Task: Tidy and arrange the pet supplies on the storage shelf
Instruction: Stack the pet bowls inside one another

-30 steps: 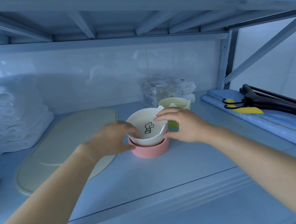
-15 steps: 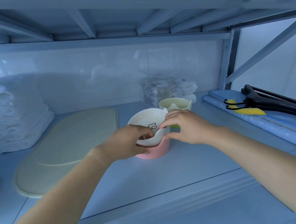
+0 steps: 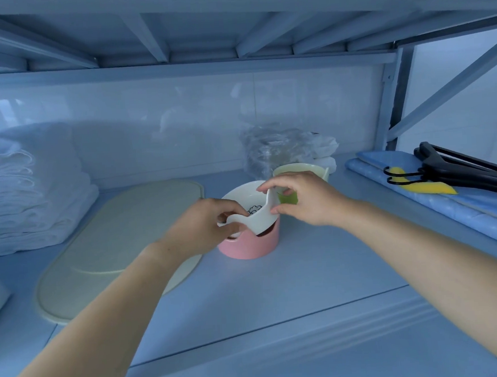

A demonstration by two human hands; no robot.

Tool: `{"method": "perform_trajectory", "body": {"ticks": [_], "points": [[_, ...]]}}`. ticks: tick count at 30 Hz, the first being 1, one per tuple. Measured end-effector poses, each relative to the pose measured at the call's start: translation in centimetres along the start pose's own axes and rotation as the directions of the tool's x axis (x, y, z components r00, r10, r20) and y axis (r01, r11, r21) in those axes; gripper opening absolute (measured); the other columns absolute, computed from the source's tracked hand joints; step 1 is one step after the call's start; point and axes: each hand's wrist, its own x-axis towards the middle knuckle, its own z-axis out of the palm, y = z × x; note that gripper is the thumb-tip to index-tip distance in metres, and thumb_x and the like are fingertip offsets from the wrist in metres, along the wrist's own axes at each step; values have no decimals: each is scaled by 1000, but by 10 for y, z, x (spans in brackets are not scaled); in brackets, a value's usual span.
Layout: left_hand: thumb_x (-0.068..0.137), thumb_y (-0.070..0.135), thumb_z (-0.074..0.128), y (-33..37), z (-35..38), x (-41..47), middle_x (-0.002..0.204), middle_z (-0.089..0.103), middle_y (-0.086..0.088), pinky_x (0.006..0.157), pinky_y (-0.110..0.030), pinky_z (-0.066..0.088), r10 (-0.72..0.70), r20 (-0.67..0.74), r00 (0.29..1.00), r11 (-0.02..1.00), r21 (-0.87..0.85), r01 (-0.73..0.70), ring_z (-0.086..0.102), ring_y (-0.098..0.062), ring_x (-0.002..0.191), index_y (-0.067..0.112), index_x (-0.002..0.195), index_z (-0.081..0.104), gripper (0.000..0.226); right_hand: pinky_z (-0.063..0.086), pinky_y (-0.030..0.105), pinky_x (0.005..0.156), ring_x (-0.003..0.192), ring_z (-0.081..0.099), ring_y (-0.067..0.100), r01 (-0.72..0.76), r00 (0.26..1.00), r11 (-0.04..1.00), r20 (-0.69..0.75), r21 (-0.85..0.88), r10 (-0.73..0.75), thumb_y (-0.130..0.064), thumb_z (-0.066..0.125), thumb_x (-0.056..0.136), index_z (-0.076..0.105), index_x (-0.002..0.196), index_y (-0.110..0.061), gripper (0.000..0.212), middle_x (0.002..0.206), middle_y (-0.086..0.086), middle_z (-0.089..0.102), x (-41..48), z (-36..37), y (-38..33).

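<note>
Hands, left hand and right hand, pinch opposite rims of tilted white bowl over pink base

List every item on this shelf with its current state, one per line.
white bowl: tilted, lifted partly out of its base, gripped by both hands
pink base: upright on shelf
green bowl set: upright, assembled
mat: lying flat
towels: folded, stacked
hangers: lying bunched
left hand: gripping
right hand: gripping
</note>
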Motion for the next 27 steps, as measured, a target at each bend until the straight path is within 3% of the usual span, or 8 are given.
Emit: {"method": "perform_trajectory", "body": {"ticks": [3, 7, 10, 14, 19, 21, 23, 27], "points": [[85, 22, 67, 4, -4, -1, 81, 67, 6, 65, -10, 38, 30, -72, 997, 995, 96, -23, 55, -12, 73, 23, 100, 69, 16, 50, 36, 83, 90, 57, 14, 15, 1000, 1000, -25, -18, -15, -26, 78, 72, 64, 94, -34, 28, 90, -18, 60, 5, -3, 2], [88, 21, 63, 10, -13, -2, 97, 68, 7, 68, -23, 39, 103, -111, 989, 976, 203, -79, 56, -14, 79, 23, 104, 67, 17, 52, 27, 81, 83, 55, 2, 46, 994, 999, -105, 15, -44, -26, 81, 67, 65, 85, -31, 25, 80, -20, 60, 8, -5, 3], [91, 25, 57, 14, -14, -2, 111, 66, 10, 75, -30, 45, 58, -98, 994, 954, 300, -26, 58, -17, 96, 28, 110, 63, 21, 51, 21, 76, 78, 56, 0, 62, 991, 998, -119, 13, -60, -24, 83, 65, 66, 81, -28, 23, 74, -22, 58, 10, 0, 4], [93, 30, 51, 12, 0, -4, 117, 61, 13, 70, -24, 37, -8, -34, 999, 918, 396, 21, 55, -16, 103, 35, 118, 56, 26, 47, 17, 67, 74, 56, -9, 35, 996, 999, -79, 8, -34, -25, 83, 65, 67, 78, -29, 21, 69, -26, 55, 7, 13, 15], [91, 27, 54, 8, 11, -9, 98, 64, 11, 66, -25, 37, -8, -90, 996, 964, 264, 31, 49, -9, 75, 32, 118, 55, 27, 53, 28, 78, 82, 56, 3, 42, 995, 996, -93, 75, -35, -20, 81, 69, 66, 84, -25, 22, 79, -23, 57, 2, 20, 22], [90, 24, 57, 7, 14, -13, 100, 61, 11, 72, -22, 40, 10, -136, 991, 989, 146, 10, 50, -5, 80, 25, 121, 54, 31, 52, 30, 78, 82, 54, 5, 63, 994, 995, -89, 76, -56, -19, 80, 70, 65, 86, -22, 22, 82, -21, 57, -1, 21, 23], [87, 25, 62, 6, 19, -17, 109, 60, 7, 80, -16, 37, 12, -174, 985, 996, 87, 3, 52, -8, 97, 19, 119, 56, 33, 50, 28, 77, 82, 53, 9, 90, 993, 994, -88, 62, -85, -19, 78, 73, 64, 88, -20, 21, 84, -20, 56, -5, 22, 24], [82, 32, 68, 5, 30, -19, 106, 61, 1, 75, -20, 33, -42, -169, 985, 987, 145, 67, 50, -17, 101, 17, 114, 59, 36, 42, 26, 73, 81, 49, 11, 114, 990, 993, -85, 33, -111, -19, 75, 77, 62, 88, -19, 17, 86, -9, 57, -10, 23, 23]]}}
